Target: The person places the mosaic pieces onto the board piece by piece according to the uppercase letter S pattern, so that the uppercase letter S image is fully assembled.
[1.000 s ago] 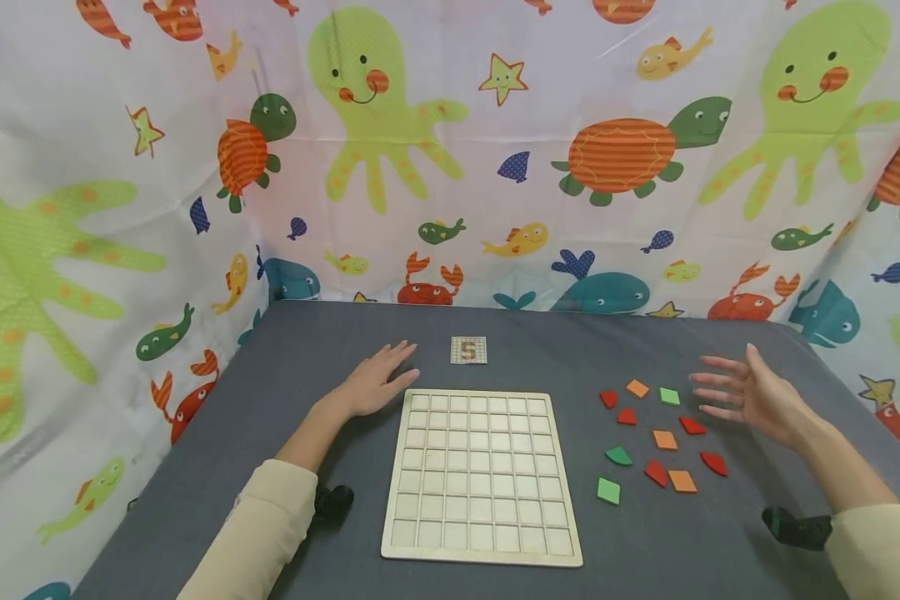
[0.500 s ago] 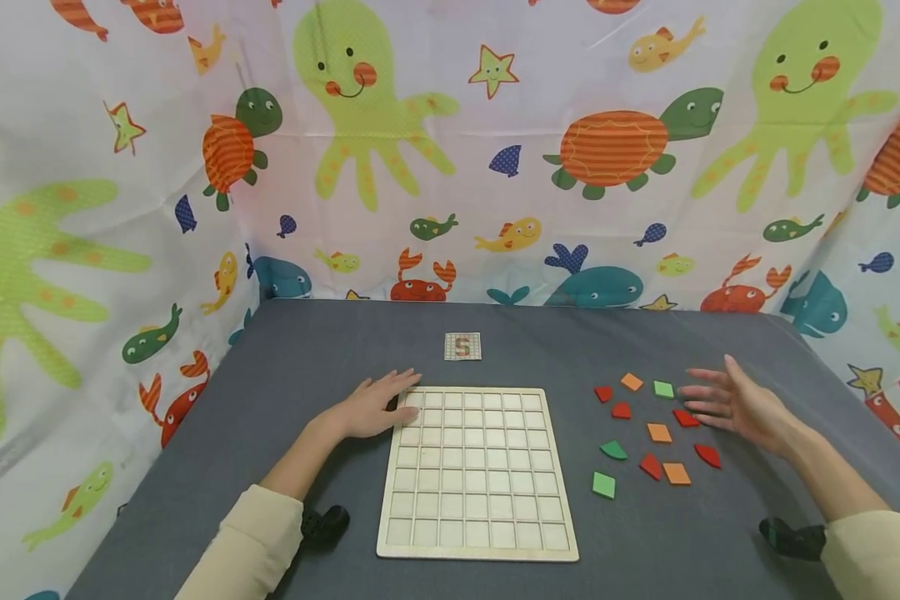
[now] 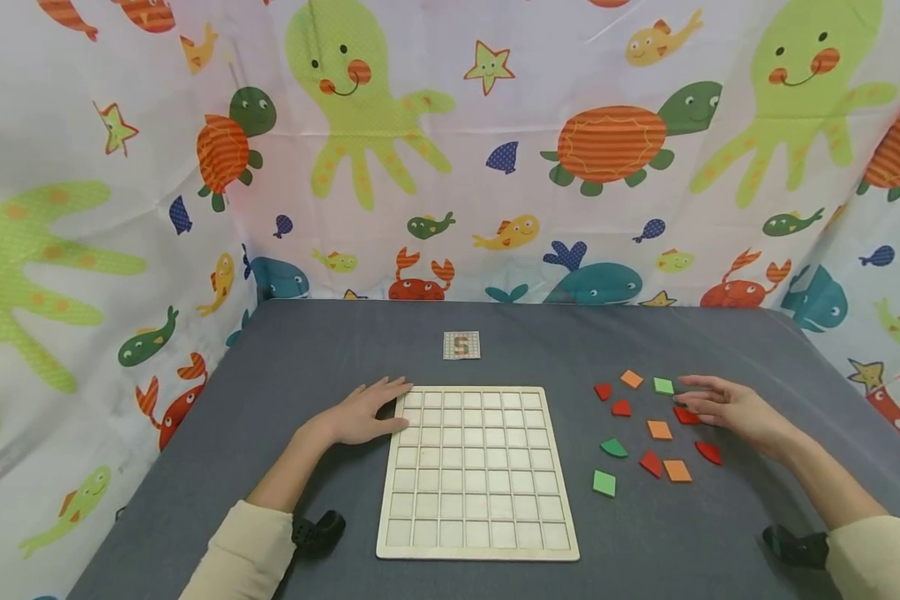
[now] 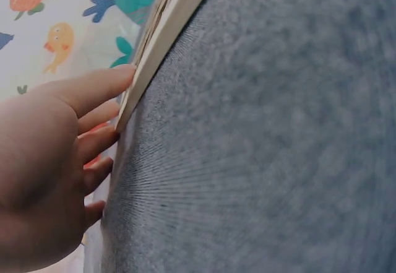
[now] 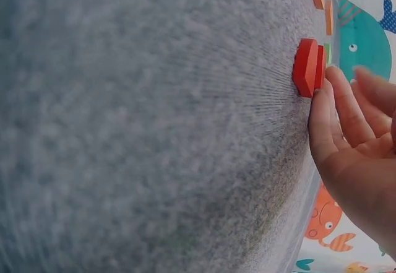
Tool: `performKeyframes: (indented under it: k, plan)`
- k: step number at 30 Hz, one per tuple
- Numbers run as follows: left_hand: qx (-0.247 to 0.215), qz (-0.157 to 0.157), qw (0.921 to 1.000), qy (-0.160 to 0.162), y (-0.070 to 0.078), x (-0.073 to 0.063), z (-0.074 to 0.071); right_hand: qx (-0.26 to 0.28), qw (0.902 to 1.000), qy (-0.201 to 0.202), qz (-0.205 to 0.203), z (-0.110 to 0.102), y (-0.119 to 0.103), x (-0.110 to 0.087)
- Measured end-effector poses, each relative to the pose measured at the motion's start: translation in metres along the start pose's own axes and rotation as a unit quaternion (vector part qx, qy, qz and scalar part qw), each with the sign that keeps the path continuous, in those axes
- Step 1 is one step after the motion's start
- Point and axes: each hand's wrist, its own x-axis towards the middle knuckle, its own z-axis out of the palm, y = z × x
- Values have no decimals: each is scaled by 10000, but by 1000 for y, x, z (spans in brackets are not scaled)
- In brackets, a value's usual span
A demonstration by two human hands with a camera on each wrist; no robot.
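Left hand (image 3: 360,415), grip slack, touches the wooden board (image 3: 476,482) at its far left corner — right hand (image 3: 742,415), grip relaxed, hovers beside a red tile (image 3: 685,416).

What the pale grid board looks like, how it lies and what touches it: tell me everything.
The grid board is a flat, pale, wood-looking rectangle with rounded corners, a plain raised rim and thin ridges that split it into square compartments, none holding a piece. It lies flat on the dark gray table, one short side toward the person. The left hand is at its far left corner, apparently touching the edge.
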Motion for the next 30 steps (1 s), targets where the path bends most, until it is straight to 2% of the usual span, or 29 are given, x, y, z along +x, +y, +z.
performKeyframes:
  k: [4, 7, 21, 30]
  plan:
    - [-46, -25, 10000, 48, 1, -2, 2, -533, 9984, 113, -156, 2, 1, -2]
    - [-89, -28, 9999, 40, 3, -2, 3, -711, 9972, 154, -194, 4, 2, -3]
    - [-102, -80, 9999, 50, 4, -1, 4, -896, 9945, 343, -431, 6, 4, -4]
    - [-28, -132, 9999, 90, 0, -4, 6, -958, 9929, 354, -610, 9, 0, -5]
